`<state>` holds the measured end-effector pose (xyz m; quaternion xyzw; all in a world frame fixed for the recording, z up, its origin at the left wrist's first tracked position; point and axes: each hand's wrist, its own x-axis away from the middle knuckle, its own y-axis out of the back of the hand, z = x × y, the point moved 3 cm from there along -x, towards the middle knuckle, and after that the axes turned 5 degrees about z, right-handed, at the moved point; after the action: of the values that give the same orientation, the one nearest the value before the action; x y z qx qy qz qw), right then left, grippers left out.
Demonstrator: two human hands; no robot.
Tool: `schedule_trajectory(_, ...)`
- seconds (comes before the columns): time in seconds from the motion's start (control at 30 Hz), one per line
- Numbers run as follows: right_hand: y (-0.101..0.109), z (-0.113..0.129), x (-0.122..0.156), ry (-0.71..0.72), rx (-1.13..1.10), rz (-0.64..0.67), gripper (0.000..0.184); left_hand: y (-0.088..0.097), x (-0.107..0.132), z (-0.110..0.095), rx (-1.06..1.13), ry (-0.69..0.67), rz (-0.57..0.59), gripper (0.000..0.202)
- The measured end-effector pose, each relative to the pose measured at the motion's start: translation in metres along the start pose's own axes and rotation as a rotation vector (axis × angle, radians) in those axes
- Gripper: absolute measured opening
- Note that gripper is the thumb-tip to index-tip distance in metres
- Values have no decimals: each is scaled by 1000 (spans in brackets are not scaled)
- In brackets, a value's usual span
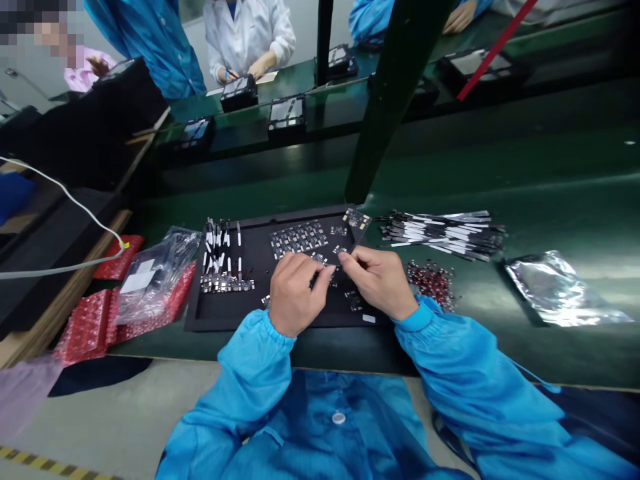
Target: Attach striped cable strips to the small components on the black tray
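My left hand (pixel 299 291) is closed in a pinch above a black foam tray (pixel 300 321), and my right hand (pixel 379 277) pinches just to the right of it. Fingers hide whatever lies between their tips; small circuit-board parts show close by. Behind the left hand, a block of joined small circuit boards (pixel 299 238) lies in the tray. A larger board piece (pixel 357 219) rests at the tray's back right corner. At the tray's left are boards with black-and-white strips attached (pixel 227 283). A loose board (pixel 353 301) and a small white piece (pixel 369 319) lie under the right hand.
Right of the tray lie a bundle of black-and-white strips (pixel 445 233), a heap of tiny dark-red parts (pixel 431 283) and a silvery bag (pixel 560 287). Clear plastic bags (pixel 155 273) and red bubble wrap (pixel 90 327) lie left. A dark post (pixel 395 93) rises behind; co-workers sit beyond.
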<state>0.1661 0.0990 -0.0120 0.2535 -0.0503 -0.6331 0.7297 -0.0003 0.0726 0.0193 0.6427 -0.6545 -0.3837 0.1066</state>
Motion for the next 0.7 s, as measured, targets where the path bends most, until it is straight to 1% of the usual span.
schedule_trajectory(0.03,1,0,0,-4,13,-35,45,3,-3,2,18,22,-21,23)
schedule_trajectory(0.1,5,-1,0,-25,23,-79,43,11,-10,13,64,122,-59,22)
schedule_trajectory(0.13,7,-2,-1,-39,23,-91,43,13,-13,20,72,172,-44,22)
schedule_trajectory(0.17,9,-3,-1,-51,20,-98,43,13,-16,28,63,213,2,22)
schedule_trajectory(0.2,11,-4,-2,-59,17,-105,42,11,-19,35,40,245,74,22)
schedule_trajectory(0.27,13,-6,-3,-70,10,-127,42,3,-22,49,-26,287,248,22)
schedule_trajectory(0.3,14,-7,-3,-74,0,-134,42,-2,-22,54,-73,301,310,23)
schedule_trajectory(0.33,15,-8,-3,-77,-16,-134,42,-6,-22,57,-129,307,338,22)
schedule_trajectory(0.37,15,-8,-3,-80,-38,-127,42,-9,-21,58,-184,301,332,20)
schedule_trajectory(0.43,15,-7,-5,-83,-91,-95,42,-9,-21,55,-256,262,242,14)
schedule_trajectory(0.47,14,-7,-5,-82,-115,-74,42,-7,-20,52,-237,241,191,14)
schedule_trajectory(0.5,14,-6,-6,-80,-134,-52,42,-5,-20,47,-166,227,168,13)
schedule_trajectory(0.53,14,-6,-6,-77,-147,-32,42,-5,-19,42,-57,222,187,13)
schedule_trajectory(0.6,12,-5,-6,-67,-160,3,42,-8,-17,32,177,250,299,26)
schedule_trajectory(0.63,10,-4,-6,-62,-157,10,42,-11,-16,27,250,267,336,30)
schedule_trajectory(0.67,9,-4,-5,-57,-142,8,42,-13,-14,22,265,269,327,30)
schedule_trajectory(0.7,7,-3,-4,-53,-116,-7,43,-15,-13,18,222,247,276,29)
